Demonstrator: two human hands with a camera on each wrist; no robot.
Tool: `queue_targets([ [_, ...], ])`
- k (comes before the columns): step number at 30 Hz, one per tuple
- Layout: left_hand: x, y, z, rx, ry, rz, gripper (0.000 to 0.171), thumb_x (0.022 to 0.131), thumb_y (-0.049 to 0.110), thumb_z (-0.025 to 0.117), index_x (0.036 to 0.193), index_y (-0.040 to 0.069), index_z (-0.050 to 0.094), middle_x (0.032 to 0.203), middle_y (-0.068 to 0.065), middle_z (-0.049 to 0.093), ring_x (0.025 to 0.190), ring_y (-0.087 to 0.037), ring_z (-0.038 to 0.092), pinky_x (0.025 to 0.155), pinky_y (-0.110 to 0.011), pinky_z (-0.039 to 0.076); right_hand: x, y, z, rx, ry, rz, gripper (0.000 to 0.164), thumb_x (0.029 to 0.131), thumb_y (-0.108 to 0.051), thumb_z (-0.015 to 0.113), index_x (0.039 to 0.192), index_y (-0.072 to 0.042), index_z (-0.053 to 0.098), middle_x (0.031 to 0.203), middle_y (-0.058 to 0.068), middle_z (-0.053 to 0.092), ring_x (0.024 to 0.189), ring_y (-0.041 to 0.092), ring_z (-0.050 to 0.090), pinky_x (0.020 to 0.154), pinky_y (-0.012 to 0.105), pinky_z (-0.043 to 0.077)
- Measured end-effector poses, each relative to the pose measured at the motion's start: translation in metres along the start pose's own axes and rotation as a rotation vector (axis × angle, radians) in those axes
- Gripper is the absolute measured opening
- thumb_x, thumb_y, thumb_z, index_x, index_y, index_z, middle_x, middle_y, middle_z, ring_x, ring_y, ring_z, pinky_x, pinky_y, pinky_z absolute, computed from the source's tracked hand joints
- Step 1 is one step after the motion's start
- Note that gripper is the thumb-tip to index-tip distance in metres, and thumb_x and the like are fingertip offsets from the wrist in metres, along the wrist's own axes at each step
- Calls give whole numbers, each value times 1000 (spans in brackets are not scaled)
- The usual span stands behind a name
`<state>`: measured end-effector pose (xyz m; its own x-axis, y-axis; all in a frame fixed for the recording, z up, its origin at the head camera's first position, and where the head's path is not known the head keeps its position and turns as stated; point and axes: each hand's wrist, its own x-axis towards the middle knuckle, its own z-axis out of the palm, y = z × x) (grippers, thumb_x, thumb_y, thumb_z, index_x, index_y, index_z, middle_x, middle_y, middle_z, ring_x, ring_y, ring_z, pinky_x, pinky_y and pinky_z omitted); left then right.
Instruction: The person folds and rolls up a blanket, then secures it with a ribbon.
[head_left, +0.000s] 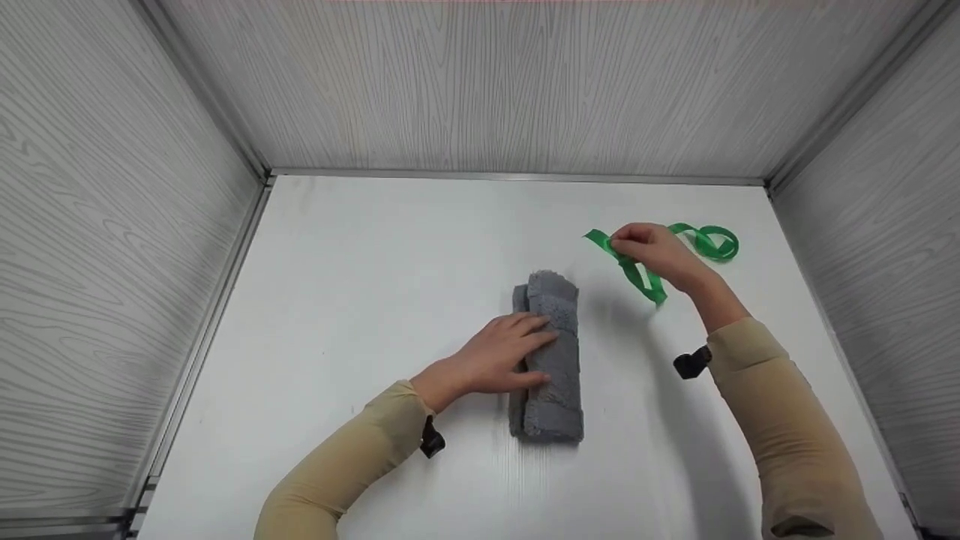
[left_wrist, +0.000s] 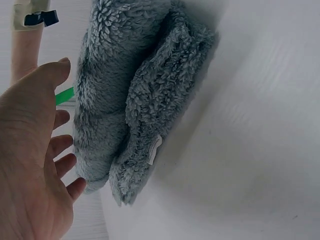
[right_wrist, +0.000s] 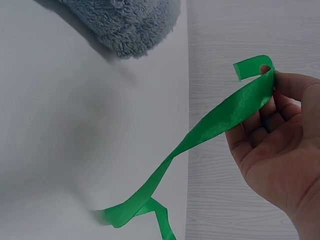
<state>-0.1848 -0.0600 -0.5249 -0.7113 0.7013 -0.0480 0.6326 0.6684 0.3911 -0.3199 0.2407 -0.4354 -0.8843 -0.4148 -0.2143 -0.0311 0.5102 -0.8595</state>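
A grey fluffy towel [head_left: 556, 360], rolled up lengthwise, lies on the white table. My left hand [head_left: 504, 354] rests on its left side with the fingers spread over the top. A small white label [left_wrist: 155, 149] shows on the towel in the left wrist view. To the towel's upper right, my right hand [head_left: 655, 251] pinches a green ribbon [right_wrist: 230, 112] near one end between thumb and fingertips. A short tail sticks out past the fingers, and the longer part hangs down in a twist. The rest of the ribbon lies in loose loops behind the right hand.
Pale wood-grain panels [head_left: 487, 82] enclose the white tabletop [head_left: 375, 247] at the back and on both sides. A metal strip [head_left: 517, 177] runs along the table's back edge. Each sleeve has a small black device at the cuff.
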Motion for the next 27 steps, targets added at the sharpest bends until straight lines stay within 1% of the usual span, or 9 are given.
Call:
queue_targets([
  [4,4,-3,-8,-24,47,-36,68,103,59,50,159,22,40,165,-5,31,152,-25,25,121,-47,23,9,13,4,24,-13,-13,30,105,-27,61,117,1,68,102,9,66,95,24,60,86,33,50],
  [7,8,-7,-16,-85,124,-84,62,105,53,51,156,18,45,161,-7,38,150,-26,31,120,-47,27,16,25,5,27,-32,-33,34,104,-33,62,116,-2,68,103,7,66,95,21,61,86,32,49],
  [9,12,-9,-23,-174,180,-130,57,107,48,51,153,15,48,157,-8,43,147,-27,35,118,-46,31,18,28,7,28,-44,-40,35,104,-34,63,116,-2,69,102,6,66,94,20,60,85,32,49],
  [14,29,-17,-41,-469,322,-233,50,109,41,47,150,13,52,150,-8,49,140,-26,42,112,-42,38,19,20,14,15,-83,-55,30,106,-25,60,116,2,68,101,9,65,91,23,54,79,33,46],
  [17,42,-23,-54,-564,369,-265,49,110,38,45,153,14,48,152,-8,46,142,-25,39,113,-42,37,21,13,19,-4,-118,-73,29,106,-22,58,117,3,68,103,10,65,92,25,53,79,33,45],
  [20,56,-29,-65,-569,347,-289,52,111,39,43,158,17,41,157,-8,38,146,-25,31,116,-43,33,24,7,25,10,-148,-79,29,106,-25,60,118,1,69,104,9,65,93,25,54,82,35,46],
  [23,66,-34,-72,-541,271,-303,54,111,44,39,160,20,37,162,-9,29,151,-27,21,119,-45,28,27,1,32,33,-181,-79,31,104,-30,63,118,-3,69,104,8,64,94,23,54,84,38,46],
  [25,71,-35,-75,-529,234,-310,51,111,45,39,155,19,45,162,-9,31,151,-28,20,119,-46,27,29,-2,36,39,-207,-86,33,104,-34,63,117,-4,69,105,8,64,94,23,54,85,40,46],
  [27,74,-36,-75,-531,230,-316,44,111,43,41,143,16,56,156,-9,39,147,-27,26,117,-45,30,31,-4,40,44,-231,-96,34,104,-37,63,116,-5,69,105,8,63,93,22,54,84,39,47],
])
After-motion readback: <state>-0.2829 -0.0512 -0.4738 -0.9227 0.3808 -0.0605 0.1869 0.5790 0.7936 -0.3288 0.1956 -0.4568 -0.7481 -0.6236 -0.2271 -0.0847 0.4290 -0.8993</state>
